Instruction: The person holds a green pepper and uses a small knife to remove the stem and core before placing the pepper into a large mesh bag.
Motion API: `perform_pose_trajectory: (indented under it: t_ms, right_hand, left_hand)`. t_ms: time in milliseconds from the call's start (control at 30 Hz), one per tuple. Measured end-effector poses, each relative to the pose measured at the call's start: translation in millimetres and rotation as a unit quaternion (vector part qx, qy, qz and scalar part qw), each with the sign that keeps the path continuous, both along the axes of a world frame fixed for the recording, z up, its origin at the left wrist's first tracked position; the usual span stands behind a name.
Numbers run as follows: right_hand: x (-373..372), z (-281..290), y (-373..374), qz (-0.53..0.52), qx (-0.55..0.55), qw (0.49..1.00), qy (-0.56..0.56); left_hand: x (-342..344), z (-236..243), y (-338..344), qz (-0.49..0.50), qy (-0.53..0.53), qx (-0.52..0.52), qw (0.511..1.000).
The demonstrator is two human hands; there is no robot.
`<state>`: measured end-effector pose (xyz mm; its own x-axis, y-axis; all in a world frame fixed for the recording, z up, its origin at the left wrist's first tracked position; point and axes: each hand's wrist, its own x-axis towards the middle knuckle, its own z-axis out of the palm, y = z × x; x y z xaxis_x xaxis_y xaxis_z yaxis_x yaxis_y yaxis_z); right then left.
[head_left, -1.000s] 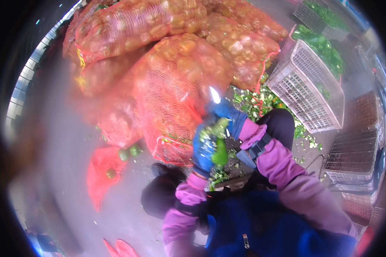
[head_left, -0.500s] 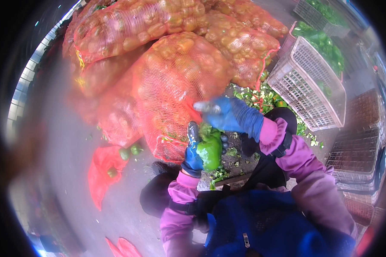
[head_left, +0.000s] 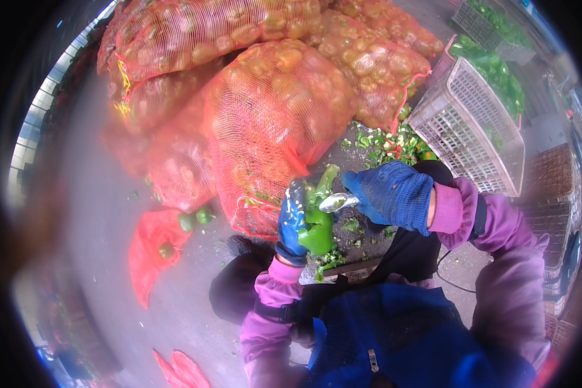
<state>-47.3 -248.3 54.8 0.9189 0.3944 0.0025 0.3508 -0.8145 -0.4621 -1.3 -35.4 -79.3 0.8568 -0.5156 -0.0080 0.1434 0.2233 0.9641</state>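
Blue-gloved right hand [head_left: 391, 194] has swung right and lower, drawing clear of the pepper's top

Half a second ago that hand was a blur above the glossy green bell pepper [head_left: 316, 234]; now it sits to the right, its fingers closed on the handle of a shiny metal spoon [head_left: 334, 203]. The bowl points back toward the pepper, at its upper right edge; whether they touch, I cannot tell. Gripping so far back seems to keep the fingers out of the bowl's way.

The blue-gloved left hand [head_left: 292, 220], flecked with pale bits, is clamped on the pepper from its left side, in front of the person's knees. That side hold probably steadies the pepper while leaving its upper and right parts open to the spoon. A pale green, knobbly piece [head_left: 328, 180] rises above it; whether it is still joined is unclear.

Just beyond the left hand stands a bulging orange-red mesh sack [head_left: 278, 110], its netting presumably there to keep the round contents together. Pale and green chopped scraps [head_left: 394, 143] lie on the ground near a tilted, whitish plastic lattice crate [head_left: 465, 129], which is within easy reach on the right.
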Motion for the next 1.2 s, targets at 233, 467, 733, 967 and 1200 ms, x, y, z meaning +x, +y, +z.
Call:
perform_pose_trajectory:
  t_ms: [233,467,733,967,1200]
  right_hand:
    - [17.7,-20.8,10.6,0.001,-0.089,0.996,0.027]
    - [37.3,-59.3,46.1,-0.085,-0.02,0.988,0.127]
    - [37.6,-81.4,65.8,-0.189,0.212,0.89,0.357]
    - [25.2,-92.7,32.6,-0.098,0.327,0.815,0.468]
    - [13.9,-80.4,15.5,-0.133,0.408,0.777,0.461]
  left_hand:
    - [-13.0,19.2,-8.9,0.09,-0.219,0.129,0.963]
    - [8.5,-1.7,8.4,0.147,-0.478,0.328,0.801]
    - [8.6,11.0,0.2,0.119,-0.066,-0.054,0.989]
    - [3.8,30.9,1.5,-0.036,-0.076,-0.053,0.995]
    - [-5.5,32.0,-10.4,-0.043,0.014,-0.101,0.994]
